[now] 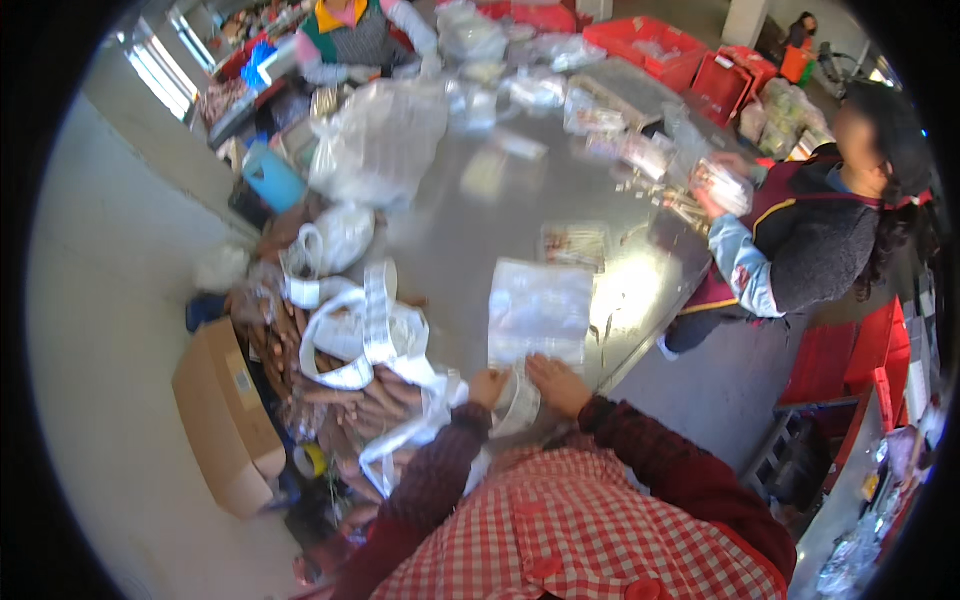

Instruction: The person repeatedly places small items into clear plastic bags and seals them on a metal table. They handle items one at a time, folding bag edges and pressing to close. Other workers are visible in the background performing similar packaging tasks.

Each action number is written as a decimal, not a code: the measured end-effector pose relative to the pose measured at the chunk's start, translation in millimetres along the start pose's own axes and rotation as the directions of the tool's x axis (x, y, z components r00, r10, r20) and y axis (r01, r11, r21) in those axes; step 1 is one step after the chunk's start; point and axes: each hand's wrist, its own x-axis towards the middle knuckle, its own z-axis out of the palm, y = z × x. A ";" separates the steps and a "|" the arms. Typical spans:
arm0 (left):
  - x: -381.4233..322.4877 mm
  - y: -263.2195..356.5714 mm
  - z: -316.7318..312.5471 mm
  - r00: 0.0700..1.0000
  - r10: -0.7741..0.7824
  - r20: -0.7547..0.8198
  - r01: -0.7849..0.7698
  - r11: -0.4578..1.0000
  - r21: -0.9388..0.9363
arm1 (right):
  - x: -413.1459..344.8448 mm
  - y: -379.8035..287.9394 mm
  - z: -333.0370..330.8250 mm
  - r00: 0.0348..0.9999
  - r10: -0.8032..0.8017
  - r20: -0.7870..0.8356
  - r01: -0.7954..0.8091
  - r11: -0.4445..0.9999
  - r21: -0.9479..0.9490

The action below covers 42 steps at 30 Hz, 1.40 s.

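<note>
A stack of clear plastic bags (538, 311) lies flat on the metal table before me. On its near edge rests my right hand (556, 384), palm down with the fingers together; whether anything is under them is hidden. My left hand (489, 388) is at the near left corner of the bags, fingers bent, beside a loop of white label strip (517, 405). Its fingertips seem to pinch the strip, but blur hides the grip. More of the label strip (379, 315) curls over a heap of brown root-like pieces (382, 401) on the left. Beyond the bags lies a filled clear pack (576, 247).
A cardboard box (229, 420) and a yellow tape roll (310, 460) are at the left. A large translucent bag (382, 142) lies farther back, near a blue container (274, 176). At the right a co-worker (817, 232) holds a clear pack (724, 187). Another person (352, 34) is across the table.
</note>
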 end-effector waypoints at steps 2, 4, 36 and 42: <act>2.2 6.9 -6.4 1.000 -0.007 0.014 0.007 0.999 0.035 | 0.9 2.9 0.3 1.000 0.012 -0.012 -0.011 0.996 0.089; 3.6 11.0 -10.0 0.995 -0.005 0.096 -0.006 0.994 0.110 | 1.9 5.7 2.2 0.998 -0.008 -0.065 0.014 0.994 0.106; -32.2 41.8 -61.8 0.955 0.200 0.220 -0.179 0.978 -0.111 | 31.7 14.0 -32.4 0.924 -0.163 -0.345 0.194 0.979 0.057; -44.4 27.9 -73.9 0.955 0.171 0.243 -0.198 0.976 0.089 | 39.1 22.5 -26.6 0.977 -0.061 -0.205 0.068 0.997 0.031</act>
